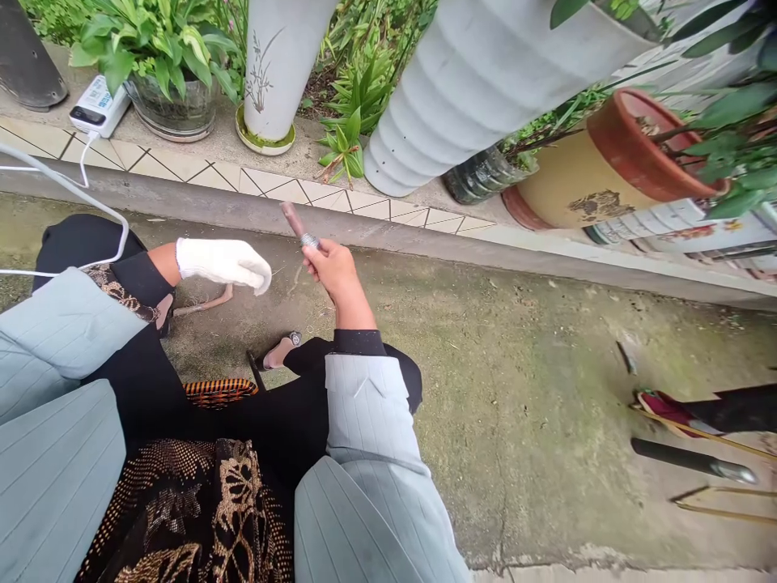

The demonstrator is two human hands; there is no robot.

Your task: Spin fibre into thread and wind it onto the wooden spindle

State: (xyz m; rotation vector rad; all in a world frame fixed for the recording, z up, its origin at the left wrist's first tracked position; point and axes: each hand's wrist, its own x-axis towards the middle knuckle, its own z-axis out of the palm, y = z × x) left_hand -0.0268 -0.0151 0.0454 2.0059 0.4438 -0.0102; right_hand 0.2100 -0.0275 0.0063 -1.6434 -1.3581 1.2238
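Rod (295, 224), brown, silvery-banded, pinched by right hand (333, 265); gloved left hand (222, 262), grip unclear

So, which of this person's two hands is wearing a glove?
The left hand: it is covered by a white glove, whereas the right hand is bare and holds a short brownish rod.

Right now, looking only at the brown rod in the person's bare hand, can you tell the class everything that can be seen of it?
The brown rod is short and roughly cylindrical, with a dull reddish-brown, blunt end, perhaps wood. A silvery, ridged band, metallic-looking, circles it beside the fingers. The bare right hand grips it, hiding the rest. It slants up and left in the view, towards the tiled ledge, apart from the gloved left hand.
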